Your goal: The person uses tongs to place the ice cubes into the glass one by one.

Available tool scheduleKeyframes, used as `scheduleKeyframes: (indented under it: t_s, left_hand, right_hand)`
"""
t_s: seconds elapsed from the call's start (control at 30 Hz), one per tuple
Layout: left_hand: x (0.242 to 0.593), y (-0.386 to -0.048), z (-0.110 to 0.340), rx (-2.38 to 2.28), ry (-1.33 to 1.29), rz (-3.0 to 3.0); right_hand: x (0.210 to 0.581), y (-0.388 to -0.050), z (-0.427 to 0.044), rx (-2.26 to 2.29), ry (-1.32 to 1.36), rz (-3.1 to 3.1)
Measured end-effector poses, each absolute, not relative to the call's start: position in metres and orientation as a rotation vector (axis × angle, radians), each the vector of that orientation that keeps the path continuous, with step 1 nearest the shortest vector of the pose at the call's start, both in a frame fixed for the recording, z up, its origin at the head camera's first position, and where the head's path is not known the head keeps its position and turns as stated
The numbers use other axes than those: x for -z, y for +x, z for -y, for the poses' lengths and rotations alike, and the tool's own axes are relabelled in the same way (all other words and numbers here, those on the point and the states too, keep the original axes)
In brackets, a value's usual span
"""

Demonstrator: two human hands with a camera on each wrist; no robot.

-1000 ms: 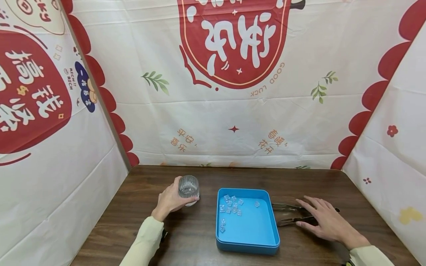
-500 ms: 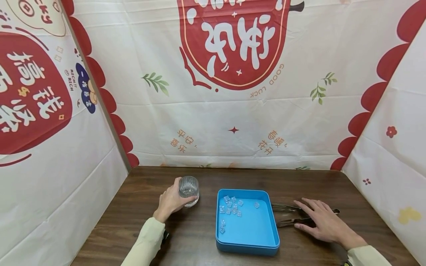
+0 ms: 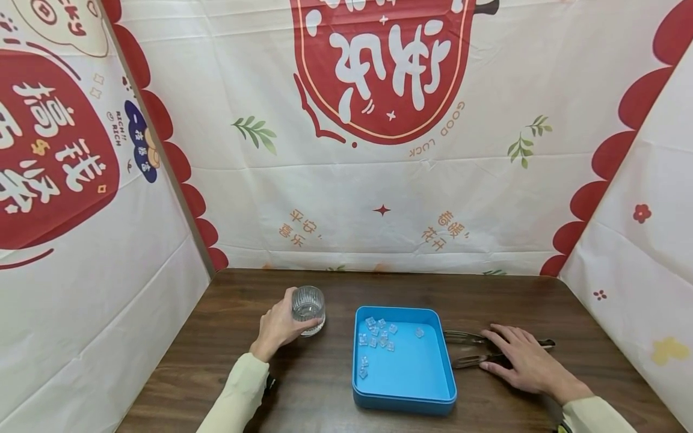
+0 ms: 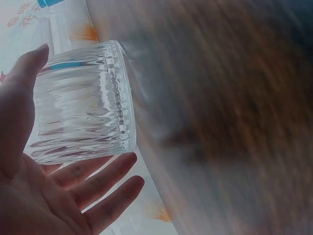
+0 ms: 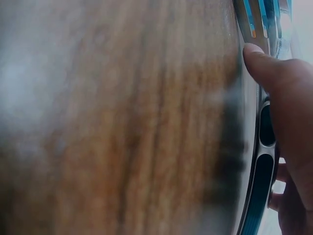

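A clear ribbed glass [image 3: 308, 308] stands upright on the brown wooden table. My left hand [image 3: 280, 325] holds it from the left side; in the left wrist view the thumb lies on one side of the glass [image 4: 83, 105] and the fingers on the other. Metal tongs [image 3: 468, 361] with dark handles lie to the right of the blue tray [image 3: 400, 406]. My right hand [image 3: 527, 361] lies over them, the thumb along the near arm and the fingertips at the far arm. Several clear ice-like cubes [image 3: 383, 338] sit in the tray, mostly at its left and back.
The table [image 3: 243, 288] has its back edge against a white printed cloth [image 3: 346, 192]. Further cloth walls stand at the left [image 3: 135, 282] and right [image 3: 644, 270]. Between the glass and the tray lies a strip of wood surface.
My right hand has shifted slightly over the tongs, its fingertips drawing closer to the far arm. The left hand and the glass stay where they were.
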State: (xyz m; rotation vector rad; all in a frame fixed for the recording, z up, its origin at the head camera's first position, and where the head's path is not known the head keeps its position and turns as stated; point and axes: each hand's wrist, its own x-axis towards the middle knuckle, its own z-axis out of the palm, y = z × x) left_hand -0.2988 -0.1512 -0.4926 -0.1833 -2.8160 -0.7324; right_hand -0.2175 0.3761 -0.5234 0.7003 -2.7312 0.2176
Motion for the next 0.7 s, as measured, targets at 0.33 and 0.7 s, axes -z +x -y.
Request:
scheduleKeyframes:
  t_s: [0.33,0.7]
  left_hand:
    - [0.4921,-0.2976,0.1523,0.714,-0.199,2.807]
    - [0.4892,-0.2913,0.1584,0.698,-0.221,2.834]
  right_hand:
    - [0.5229,-0.2213,-0.3796,-0.22,0.734,2.754]
    - [0.5173,-0.2221,-0.3804,-0.206,0.757,2.778]
